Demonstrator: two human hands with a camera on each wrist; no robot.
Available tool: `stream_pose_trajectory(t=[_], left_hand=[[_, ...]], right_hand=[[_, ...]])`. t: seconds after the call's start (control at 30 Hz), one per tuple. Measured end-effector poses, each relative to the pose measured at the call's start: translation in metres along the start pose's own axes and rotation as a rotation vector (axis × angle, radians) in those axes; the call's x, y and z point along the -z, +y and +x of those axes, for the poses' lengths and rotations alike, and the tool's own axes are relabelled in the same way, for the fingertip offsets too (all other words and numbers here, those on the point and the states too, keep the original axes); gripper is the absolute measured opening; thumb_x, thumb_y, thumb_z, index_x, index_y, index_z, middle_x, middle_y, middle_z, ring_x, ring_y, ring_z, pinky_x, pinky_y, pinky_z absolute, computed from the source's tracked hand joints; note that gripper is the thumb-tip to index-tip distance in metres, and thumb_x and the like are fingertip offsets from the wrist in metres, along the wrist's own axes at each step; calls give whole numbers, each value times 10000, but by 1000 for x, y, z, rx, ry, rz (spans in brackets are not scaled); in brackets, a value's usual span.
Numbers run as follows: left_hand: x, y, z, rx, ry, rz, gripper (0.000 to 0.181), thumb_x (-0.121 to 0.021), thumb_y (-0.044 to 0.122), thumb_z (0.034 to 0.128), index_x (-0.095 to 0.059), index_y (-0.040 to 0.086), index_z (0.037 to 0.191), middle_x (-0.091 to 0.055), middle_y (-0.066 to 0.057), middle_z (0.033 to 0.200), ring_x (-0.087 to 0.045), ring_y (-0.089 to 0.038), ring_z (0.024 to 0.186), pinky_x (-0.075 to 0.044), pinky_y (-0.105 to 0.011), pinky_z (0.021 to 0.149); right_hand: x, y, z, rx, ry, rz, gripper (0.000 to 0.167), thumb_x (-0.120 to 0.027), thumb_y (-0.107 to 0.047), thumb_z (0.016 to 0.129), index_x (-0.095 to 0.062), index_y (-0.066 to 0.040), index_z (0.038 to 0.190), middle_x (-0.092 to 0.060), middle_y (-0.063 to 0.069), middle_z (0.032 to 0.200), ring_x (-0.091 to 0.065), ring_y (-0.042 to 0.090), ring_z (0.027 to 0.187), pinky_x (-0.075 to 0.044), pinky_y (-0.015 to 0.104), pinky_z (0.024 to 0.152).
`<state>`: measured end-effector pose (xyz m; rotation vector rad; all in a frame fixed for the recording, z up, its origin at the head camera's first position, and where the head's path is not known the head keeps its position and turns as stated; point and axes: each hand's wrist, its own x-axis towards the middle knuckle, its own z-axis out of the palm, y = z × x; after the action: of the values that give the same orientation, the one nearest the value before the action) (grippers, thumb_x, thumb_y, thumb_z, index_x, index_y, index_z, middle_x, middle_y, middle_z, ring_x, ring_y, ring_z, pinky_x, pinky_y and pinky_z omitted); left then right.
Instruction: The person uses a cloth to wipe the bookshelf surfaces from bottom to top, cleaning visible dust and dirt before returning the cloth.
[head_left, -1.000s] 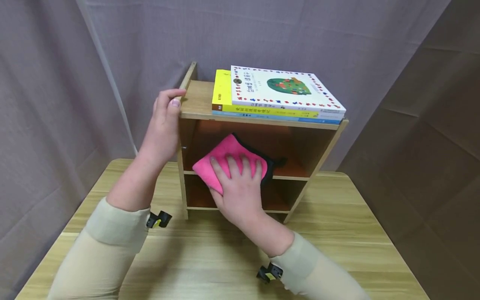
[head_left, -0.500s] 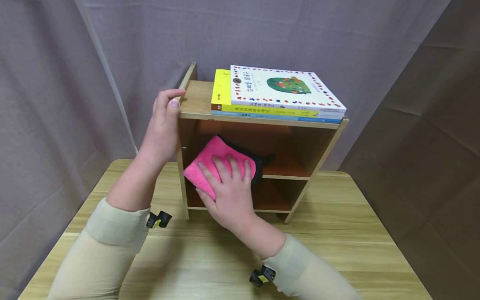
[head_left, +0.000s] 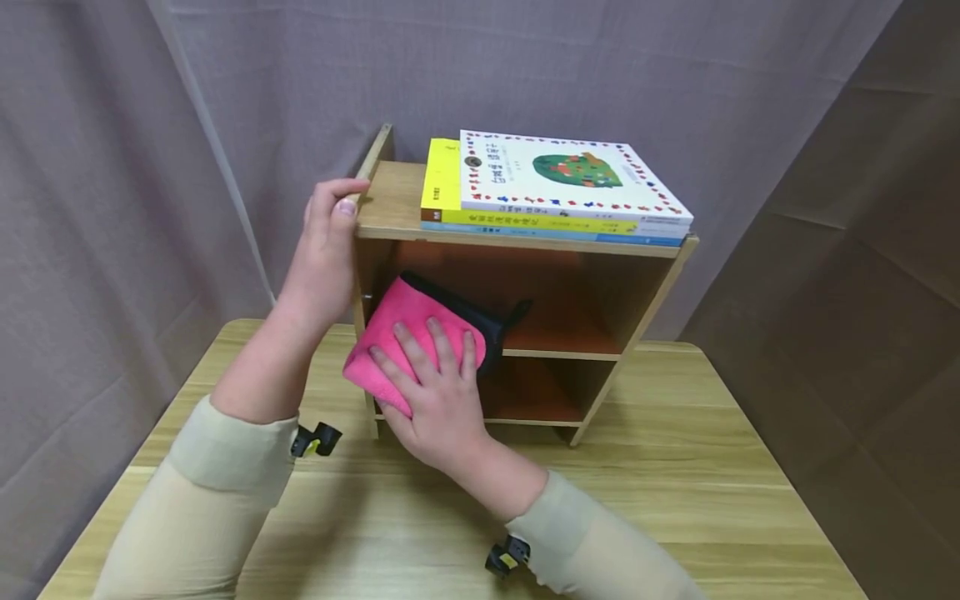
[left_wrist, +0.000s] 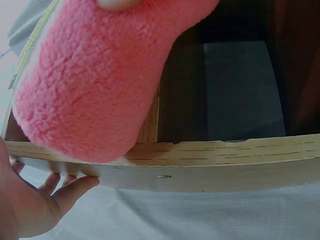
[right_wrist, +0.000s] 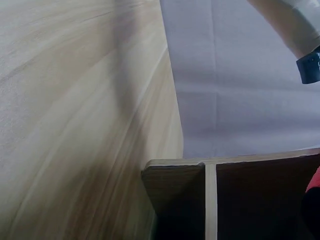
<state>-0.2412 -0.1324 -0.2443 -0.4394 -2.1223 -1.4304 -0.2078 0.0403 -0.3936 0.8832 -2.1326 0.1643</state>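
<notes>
Head view: step in hand was, by the look of it, wiping down the shelf unit [head_left: 395,196] w/ a pink cloth [head_left: 411,307]. R. hand [head_left: 438,408] lay on the cloth, fingers spread and nearly straight — pressing, not clutching. So the cloth sat under those fingers, over part of the L. side panel's [head_left: 363,262] front edge and the L. part of the compartments, its black loop [head_left: 517,312] poking out to the right. L. hand [head_left: 322,250] gripped the panel's top, prob. to steady the unit. Stack of books [head_left: 577,171] lay on top, apart from the cloth. Next move likely called for flat fingers and even pressure along that edge — w/o bunching the cloth.

L. wrist view: cloth overlapped the panel's front edge, a fingertip [left_wrist: 117,4] on it up top; L. fingers touched the panel's outer face.

R. wrist view: only a sliver of cloth at the right border; R. fingers out of shot, so couldn't tell their state there.
</notes>
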Motion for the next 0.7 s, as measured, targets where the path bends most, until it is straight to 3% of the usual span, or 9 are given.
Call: stream_pose_trajectory(t=[0.3, 0.53, 0.7], left_hand=[[0, 0, -2, 4, -10, 12, 480, -284, 447, 1036, -420, 169, 1404, -343, -96, 1474, -338, -236, 1353, -269, -473, 1116], [-1, 0, -2, 5, -8, 14, 474, -285, 440, 1038, -421, 167, 1402, -346, -93, 1470, -343, -234, 1347, -272, -473, 1115], [0, 1, -2, 7, -4, 19, 477, -290, 450, 1038, -424, 169, 1399, -350, -86, 1471, -344, -229, 1350, -274, -475, 1113]], right_hand=[[-2, 1, -3, 54, 15, 18, 554, -459, -533, 950, -530, -284, 1439, -397, 37, 1526, -248, 338, 1448, -84, 663, 1141], [-1, -1, -9, 121, -6, -5, 555, -312, -547, 1007, -538, -277, 1436, -383, 31, 1553, -227, 347, 1462, -120, 654, 1140], [-2, -1, -12, 155, -26, -11, 572, -336, -560, 997, -507, -275, 1463, -349, 30, 1576, -183, 339, 1482, -121, 631, 1154]])
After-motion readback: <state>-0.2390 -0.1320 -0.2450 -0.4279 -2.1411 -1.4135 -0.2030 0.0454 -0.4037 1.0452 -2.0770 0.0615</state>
